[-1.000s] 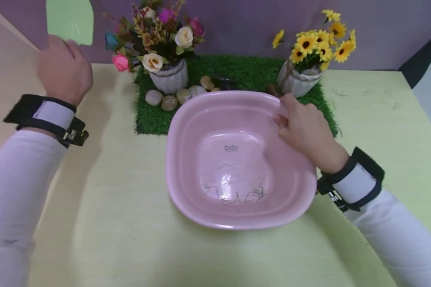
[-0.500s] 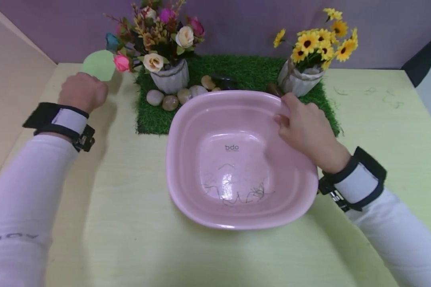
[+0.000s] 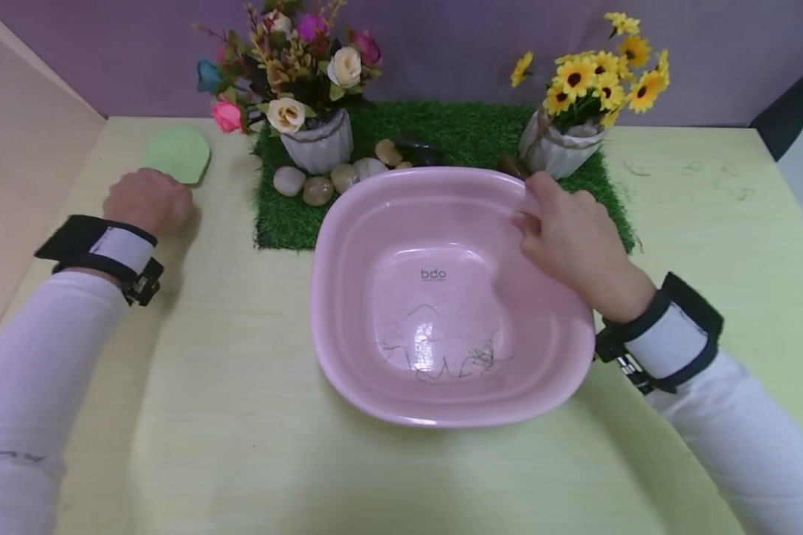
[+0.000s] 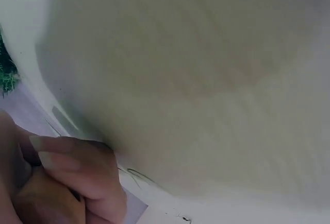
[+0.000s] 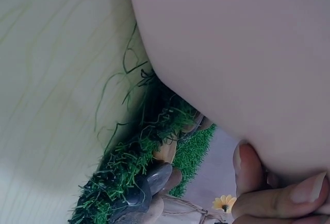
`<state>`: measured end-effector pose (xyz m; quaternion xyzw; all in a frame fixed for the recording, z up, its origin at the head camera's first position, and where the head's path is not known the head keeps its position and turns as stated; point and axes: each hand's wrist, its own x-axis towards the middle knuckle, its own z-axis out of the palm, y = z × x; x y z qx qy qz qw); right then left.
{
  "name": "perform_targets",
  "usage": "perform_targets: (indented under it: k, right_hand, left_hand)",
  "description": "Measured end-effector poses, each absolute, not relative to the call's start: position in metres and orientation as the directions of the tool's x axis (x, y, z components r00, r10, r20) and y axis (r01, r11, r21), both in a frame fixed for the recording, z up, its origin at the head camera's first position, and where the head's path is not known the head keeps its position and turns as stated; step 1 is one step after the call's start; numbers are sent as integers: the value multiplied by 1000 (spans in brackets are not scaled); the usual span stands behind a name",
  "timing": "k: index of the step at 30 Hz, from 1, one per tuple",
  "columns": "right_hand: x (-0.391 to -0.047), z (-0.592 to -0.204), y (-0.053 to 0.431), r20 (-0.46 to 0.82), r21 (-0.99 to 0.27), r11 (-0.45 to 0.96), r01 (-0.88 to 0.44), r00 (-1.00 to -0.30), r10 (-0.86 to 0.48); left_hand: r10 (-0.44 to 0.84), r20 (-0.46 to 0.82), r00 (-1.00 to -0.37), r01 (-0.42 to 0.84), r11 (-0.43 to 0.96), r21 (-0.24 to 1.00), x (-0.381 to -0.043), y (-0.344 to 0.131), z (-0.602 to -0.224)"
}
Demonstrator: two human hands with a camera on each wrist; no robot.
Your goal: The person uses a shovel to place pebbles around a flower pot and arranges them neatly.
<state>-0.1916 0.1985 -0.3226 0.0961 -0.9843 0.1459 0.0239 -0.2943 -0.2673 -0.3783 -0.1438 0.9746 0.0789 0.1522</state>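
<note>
A light green spatula (image 3: 178, 154) with a broad flat blade is low over the table at the far left. My left hand (image 3: 149, 200) grips it, fingers curled; in the left wrist view its brown, wood-like handle (image 4: 49, 201) shows inside the fist. In the middle stands a pink plastic basin (image 3: 341, 297), its inside marked "bdo", with thin dark green strands (image 3: 478, 358) on its floor. My right hand (image 3: 578, 241) holds the basin's far right rim, thumb inside the wall. The right wrist view shows the fingertips (image 5: 309, 188) pressed against the pink wall.
Behind the basin, a mat of artificial grass (image 3: 284, 227) carries a pot of mixed flowers (image 3: 317, 141), a pot of yellow flowers (image 3: 558, 145) and several smooth stones (image 3: 317, 191). Loose strands (image 3: 692, 169) lie on the pale table (image 3: 241, 461) at right. A purple wall (image 3: 442, 52) stands behind.
My left hand has come down from the upper left with the spatula, whose blade has gone from raised before the wall to low over the table. The right hand and basin stay put.
</note>
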Motion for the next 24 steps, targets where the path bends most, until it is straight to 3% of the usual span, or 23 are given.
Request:
perform_targets:
  k: [8,15,24]
  right_hand:
    - [-192,-323,199,75,-272,943,-190,-982,-176]
    - [-193,-324,199,68,-279,942,-186,-982,-174]
    - [-192,-323,200,66,-279,943,-183,-983,-171]
  left_hand:
    - [-246,-366,-898,-264,964,0,-296,-258,-381]
    - [-177,-295,-939,-158,984,-87,-288,-249,-380]
    - [-173,-141,-975,-172,985,-19,-283,-246,-392]
